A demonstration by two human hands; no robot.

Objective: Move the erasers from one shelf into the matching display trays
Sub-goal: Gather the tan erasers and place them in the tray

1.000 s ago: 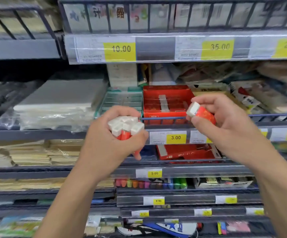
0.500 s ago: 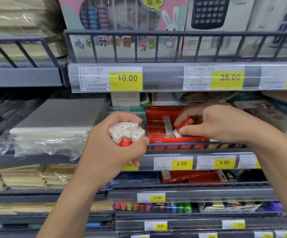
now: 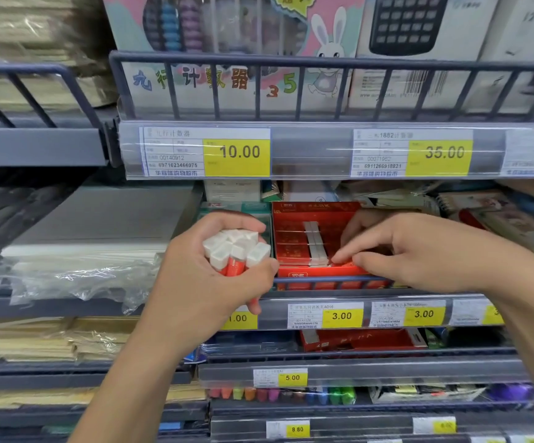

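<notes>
My left hand is shut on a bunch of erasers, white blocks in red sleeves, white ends up, just left of the red display tray. That tray sits on the middle shelf and holds rows of red-sleeved erasers, whose white ends form a strip down its middle. My right hand reaches into the tray from the right. Its thumb and forefinger pinch one eraser low in the front row; the fingers hide most of it.
A green tray stands left of the red one. A grey wire rail fronts the shelf above 3.00 price tags. Plastic-wrapped paper lies at left. Another red tray sits one shelf lower. Boxed abacus and calculator stand above.
My right hand carried one eraser from in front of the shelf into the red tray and lowered it to the front row. The left hand kept its bunch. The view tilted upward.
</notes>
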